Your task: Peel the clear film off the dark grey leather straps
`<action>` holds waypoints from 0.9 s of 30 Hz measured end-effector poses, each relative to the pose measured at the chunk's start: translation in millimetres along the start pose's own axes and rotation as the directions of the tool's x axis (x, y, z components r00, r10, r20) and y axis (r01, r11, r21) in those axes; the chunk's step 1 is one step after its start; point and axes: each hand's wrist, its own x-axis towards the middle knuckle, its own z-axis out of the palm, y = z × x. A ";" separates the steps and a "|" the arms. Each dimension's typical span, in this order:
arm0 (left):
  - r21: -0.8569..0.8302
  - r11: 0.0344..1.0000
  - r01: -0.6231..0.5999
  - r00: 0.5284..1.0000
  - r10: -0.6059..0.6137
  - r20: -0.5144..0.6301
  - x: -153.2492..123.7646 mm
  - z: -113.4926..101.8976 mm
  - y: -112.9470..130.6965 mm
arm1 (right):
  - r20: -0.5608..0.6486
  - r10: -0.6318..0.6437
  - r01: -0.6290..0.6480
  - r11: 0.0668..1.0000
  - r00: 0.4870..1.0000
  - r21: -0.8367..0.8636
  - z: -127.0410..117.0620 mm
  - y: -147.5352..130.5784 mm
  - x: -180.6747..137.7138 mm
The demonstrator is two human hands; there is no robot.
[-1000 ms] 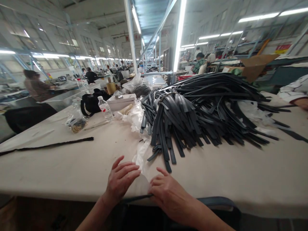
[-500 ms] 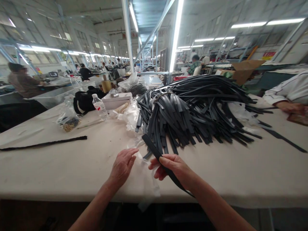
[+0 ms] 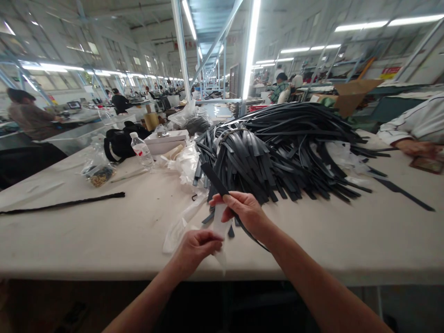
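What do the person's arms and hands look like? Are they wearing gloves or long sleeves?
No gloves, and no sleeves in view. The left hand and the right hand are bare, and both arms are uncovered right down to the bottom edge of the picture. No ring, watch or bracelet shows on either one, and there are no marks or plasters that I can make out.

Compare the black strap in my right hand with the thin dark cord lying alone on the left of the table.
The strap is flat and wide; the cord is thin and rough-edged. The strap is raised off the table, tilted, pinched in the right hand, while the left hand pinches plastic film; the cord lies flat, untouched. Both are long and dark.
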 end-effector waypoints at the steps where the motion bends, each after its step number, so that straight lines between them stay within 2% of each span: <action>1: -0.060 0.998 0.032 0.999 -0.031 0.014 -2.5 1.4 -2.9 | -0.020 -0.018 0.017 1.000 1.000 -0.005 -1.5 -2.1 3.4; 5: -0.202 0.970 0.135 0.990 -0.123 0.071 -13.8 6.2 -12.1 | -0.061 -0.056 0.056 0.998 0.997 -0.012 -3.6 -4.7 13.9; 10: -0.231 0.937 0.263 0.951 -0.212 0.223 -26.6 14.3 -22.3 | -0.084 -0.066 0.065 0.998 0.994 -0.016 2.3 -0.8 18.4; 20: -0.165 0.921 0.354 0.905 -0.293 0.309 -42.4 24.9 -29.2 | -0.164 -0.078 0.079 0.997 0.983 0.001 -10.2 15.6 33.9; 24: -0.109 0.925 0.364 0.874 -0.298 0.385 -44.0 34.6 -21.5 | -0.174 -0.066 0.070 0.997 0.983 0.016 -10.1 23.1 32.3; 26: -0.121 0.922 0.367 0.848 -0.279 0.450 -45.5 30.2 -12.7 | -0.175 -0.044 0.048 0.999 0.984 0.019 -11.6 26.0 31.0; 27: -0.157 0.917 0.366 0.851 -0.261 0.457 -47.3 21.6 -7.6 | -0.174 -0.027 0.031 0.999 0.984 0.019 -13.5 27.2 30.0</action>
